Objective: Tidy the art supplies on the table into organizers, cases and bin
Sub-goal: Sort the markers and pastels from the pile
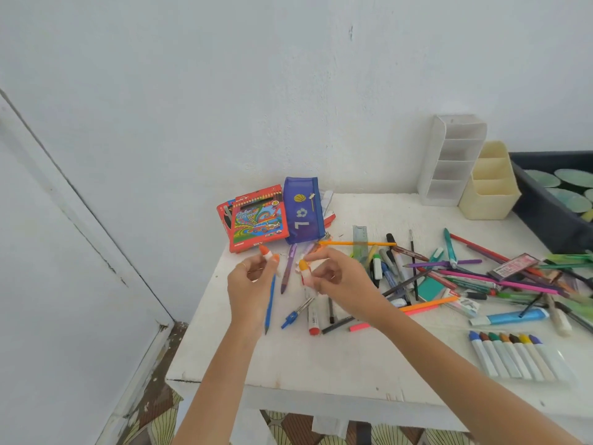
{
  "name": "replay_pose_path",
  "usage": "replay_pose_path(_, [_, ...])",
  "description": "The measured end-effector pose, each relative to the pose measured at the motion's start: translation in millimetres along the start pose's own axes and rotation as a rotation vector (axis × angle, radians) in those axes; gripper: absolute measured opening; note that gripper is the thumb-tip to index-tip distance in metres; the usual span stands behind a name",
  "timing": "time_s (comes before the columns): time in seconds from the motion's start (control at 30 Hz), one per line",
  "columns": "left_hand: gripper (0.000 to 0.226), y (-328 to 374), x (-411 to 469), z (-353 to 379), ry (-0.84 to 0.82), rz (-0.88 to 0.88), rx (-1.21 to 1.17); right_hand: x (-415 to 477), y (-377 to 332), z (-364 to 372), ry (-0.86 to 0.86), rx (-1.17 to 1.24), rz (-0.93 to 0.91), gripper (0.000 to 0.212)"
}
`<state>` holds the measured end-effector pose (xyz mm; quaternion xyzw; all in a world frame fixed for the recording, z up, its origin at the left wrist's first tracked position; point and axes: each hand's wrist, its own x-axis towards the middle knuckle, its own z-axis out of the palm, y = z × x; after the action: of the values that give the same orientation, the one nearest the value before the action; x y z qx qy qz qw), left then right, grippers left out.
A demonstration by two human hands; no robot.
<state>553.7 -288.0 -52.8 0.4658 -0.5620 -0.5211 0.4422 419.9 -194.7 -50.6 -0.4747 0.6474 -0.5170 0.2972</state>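
early stage | left hand (248,277) pinching orange-tipped crayons (265,251) | right hand (333,277) pinching yellow-tipped crayon (304,268) | pens, pencils (500,277) strewn over table (321,364) | white organizer (449,159), cream organizer (489,191) seemingly empty

Soft, even daylight; faint shadows, slight blur, wide-angle edge distortion.
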Motion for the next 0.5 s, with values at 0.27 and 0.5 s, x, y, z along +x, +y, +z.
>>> replay_pose_path(0.27, [0.012,8.9,-45.4,54.9,-0.205,-0.004,-0.025,-37.2,5.7,-64.6,0.013,0.387,0.145,0.035])
replay_pose_path(0.5, [0.019,6.5,-93.6,118.1,-0.316,0.0,0.023,-84.9,17.9,-127.9,0.11,0.429,0.143,0.036])
